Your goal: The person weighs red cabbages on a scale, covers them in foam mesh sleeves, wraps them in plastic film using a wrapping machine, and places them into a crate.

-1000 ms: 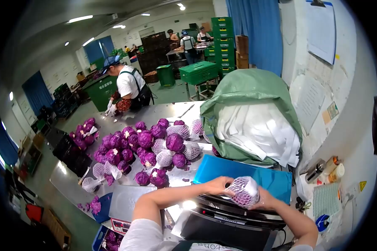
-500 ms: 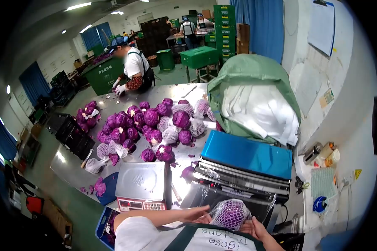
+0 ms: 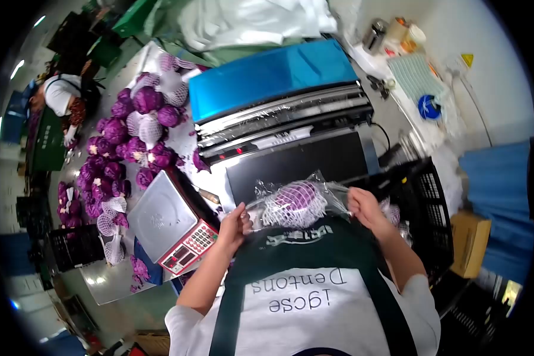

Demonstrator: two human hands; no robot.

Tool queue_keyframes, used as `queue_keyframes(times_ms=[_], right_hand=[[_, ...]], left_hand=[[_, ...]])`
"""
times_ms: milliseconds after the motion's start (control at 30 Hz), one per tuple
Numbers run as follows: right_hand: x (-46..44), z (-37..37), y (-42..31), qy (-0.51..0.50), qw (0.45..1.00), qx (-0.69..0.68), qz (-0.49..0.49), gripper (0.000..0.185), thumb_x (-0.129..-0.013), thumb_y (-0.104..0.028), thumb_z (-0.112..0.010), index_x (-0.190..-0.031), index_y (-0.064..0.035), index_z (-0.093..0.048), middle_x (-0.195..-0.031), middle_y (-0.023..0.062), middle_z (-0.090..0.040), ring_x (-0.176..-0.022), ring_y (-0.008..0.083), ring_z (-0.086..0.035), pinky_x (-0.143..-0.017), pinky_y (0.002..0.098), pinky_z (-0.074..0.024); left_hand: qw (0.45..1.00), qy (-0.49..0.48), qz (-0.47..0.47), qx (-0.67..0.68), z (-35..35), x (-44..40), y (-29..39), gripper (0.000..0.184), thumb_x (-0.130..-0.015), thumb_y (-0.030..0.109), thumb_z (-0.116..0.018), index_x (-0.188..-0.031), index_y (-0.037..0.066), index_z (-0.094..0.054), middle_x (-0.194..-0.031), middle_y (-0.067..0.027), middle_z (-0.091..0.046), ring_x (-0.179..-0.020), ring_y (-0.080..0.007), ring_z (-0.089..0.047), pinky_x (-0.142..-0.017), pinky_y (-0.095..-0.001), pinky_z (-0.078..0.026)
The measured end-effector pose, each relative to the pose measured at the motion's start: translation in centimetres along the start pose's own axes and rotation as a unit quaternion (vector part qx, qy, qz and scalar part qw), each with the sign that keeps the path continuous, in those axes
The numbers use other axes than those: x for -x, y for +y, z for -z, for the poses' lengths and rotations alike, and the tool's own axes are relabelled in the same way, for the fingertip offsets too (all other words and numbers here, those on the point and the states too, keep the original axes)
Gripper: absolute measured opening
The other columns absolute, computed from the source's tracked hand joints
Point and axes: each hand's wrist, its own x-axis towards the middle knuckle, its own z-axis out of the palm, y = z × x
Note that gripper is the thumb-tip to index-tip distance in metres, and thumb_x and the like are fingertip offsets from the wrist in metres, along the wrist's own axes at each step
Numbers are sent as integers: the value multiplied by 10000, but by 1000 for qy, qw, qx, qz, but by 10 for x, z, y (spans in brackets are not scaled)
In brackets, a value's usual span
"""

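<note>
A red cabbage [image 3: 295, 200] in a white foam net is under clear plastic film [image 3: 338, 202], close in front of my apron. My left hand [image 3: 235, 225] is closed, gripping the film's left end. On the other side my right hand [image 3: 365, 207] pinches the right end, so the film is drawn out sideways across the cabbage. Just beyond the cabbage lies the dark plate [image 3: 299, 159] of a film wrapping machine [image 3: 279, 121], which has a blue cover [image 3: 273, 77] and a film roll across it.
A digital scale [image 3: 165, 209] stands left of the machine. Several red cabbages [image 3: 101, 169], some netted, pile up on the metal table [image 3: 95, 276]. A black crate [image 3: 433, 219] is at my right. Across the table works a person [image 3: 62, 98].
My hands have gone from cupping the cabbage's sides to gripping the film ends, farther apart. The view has turned and tilted down, with the cabbage now near the machine's plate.
</note>
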Motion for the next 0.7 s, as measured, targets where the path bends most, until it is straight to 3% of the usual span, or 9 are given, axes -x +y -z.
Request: queue_keyframes(times_ms=[167, 367, 400, 467, 500, 533, 600, 667, 700], right_hand=[[-114, 17, 135, 54, 963, 265, 17, 249, -933, -238, -515, -1091, -81, -626, -848, 54, -639, -762, 192, -595, -660, 317, -467], [-100, -56, 96, 6, 988, 144, 61, 304, -924, -275, -518, -1146, -83, -595, -995, 87, -596, -893, 231, -574, -778, 353, -444], [-89, -63, 83, -20, 995, 79, 59, 314, -922, -281, -519, -1155, -84, -590, -1019, 92, -589, -915, 238, -570, -797, 359, -440], [-64, -70, 58, -77, 994, -60, 57, 335, -919, -293, -520, -1174, -84, -580, -1068, 103, -575, -958, 251, -563, -837, 371, -433], [-50, -72, 46, -105, 985, -125, 61, 346, -917, -299, -521, -1183, -85, -575, -1093, 109, -568, -980, 257, -559, -856, 376, -429], [-35, -71, 36, -130, 972, -185, 66, 357, -916, -306, -521, -1192, -85, -570, -1117, 114, -561, -1002, 264, -556, -876, 382, -425], [-9, -68, 20, -157, 943, -281, 88, 379, -913, -318, -522, -1210, -86, -560, -1166, 125, -546, -1046, 277, -548, -915, 394, -417], [21, -54, 15, -148, 915, -353, 123, 402, -910, -330, -524, -1229, -87, -550, -1215, 136, -532, -1089, 290, -541, -954, 406, -410], [37, -43, 16, -130, 906, -378, 137, 414, -908, -337, -524, -1238, -87, -545, -1240, 142, -525, -1111, 296, -538, -974, 412, -406]], left_hand=[[862, -30, -85, -499, -1, -70, -71, 261, -837, 259, -610, -900, 10, -660, -787, -85, -642, -675, -152, -596, -606, -279, -477], [566, -205, -510, -615, -41, -79, -62, 363, -764, 131, -664, -1104, 14, -611, -1005, -132, -645, -896, -211, -607, -814, -322, -482], [746, -212, -389, -497, -42, -92, -61, 358, -784, 113, -638, -1125, 14, -596, -1035, -141, -626, -929, -219, -597, -843, -326, -472], [784, -219, -366, -451, -90, -75, -45, 322, -829, 101, -589, -1140, 18, -586, -1105, -156, -580, -1001, -232, -568, -890, -331, -453], [661, -237, -487, -520, -142, -38, -17, 293, -854, 107, -565, -1134, 23, -591, -1146, -162, -553, -1040, -237, -549, -909, -333, -444], [765, -297, -365, -440, -163, -30, -10, 356, -845, 214, -603, -1148, 29, -593, -1228, -169, -507, -1093, -283, -524, -932, -371, -429], [685, -531, -248, -433, -208, 2, -2, 602, -728, 409, -703, -1198, 51, -588, -1354, -178, -450, -1258, -360, -421, -1054, -461, -309], [481, -515, -393, -591, -250, 22, -11, 581, -736, 335, -723, -1223, 52, -581, -1362, -188, -444, -1290, -396, -370, -1061, -487, -298], [500, -532, -388, -562, -259, 17, -23, 558, -743, 274, -736, -1237, 72, -573, -1364, -184, -440, -1292, -399, -365, -1068, -486, -286]])
